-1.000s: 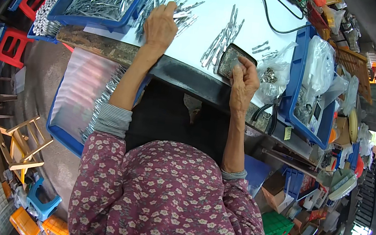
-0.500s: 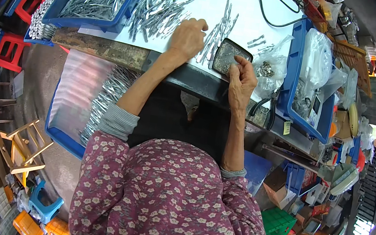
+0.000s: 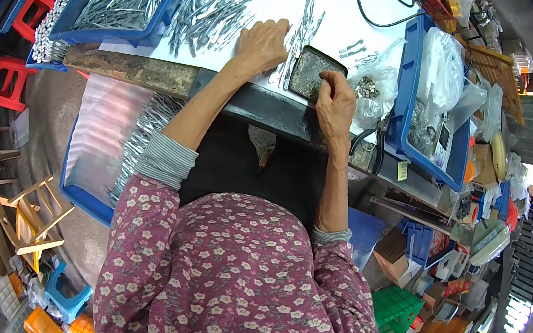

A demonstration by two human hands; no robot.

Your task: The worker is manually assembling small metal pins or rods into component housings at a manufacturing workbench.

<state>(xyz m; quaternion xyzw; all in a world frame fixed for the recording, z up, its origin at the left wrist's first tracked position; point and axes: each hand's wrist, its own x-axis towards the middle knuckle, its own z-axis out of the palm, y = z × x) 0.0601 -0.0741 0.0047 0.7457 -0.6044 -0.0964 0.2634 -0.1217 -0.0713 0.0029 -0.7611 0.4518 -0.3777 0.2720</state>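
Observation:
My left hand (image 3: 262,47) rests on the white worktop with its fingers curled in, between a pile of thin silvery metal strips (image 3: 208,19) and a smaller bunch of strips (image 3: 304,25). Its fingertips are hidden, so whatever they hold does not show. My right hand (image 3: 337,108) is at the right edge of a small dark-rimmed tray (image 3: 311,72) with tiny bits in it. Thumb and forefinger are bent together there; anything between them is too small to make out.
A blue bin of metal strips (image 3: 130,0) stands at the left. To the right are a clear bag of small metal parts (image 3: 369,89), black-handled pliers (image 3: 378,147) and a blue crate (image 3: 406,110) with plastic bags. A black cable (image 3: 365,12) crosses the far worktop.
The whole view has shifted slightly. My right forefinger has curled in closer to the thumb beside the tray. My left hand stays curled near the strips, slightly turned.

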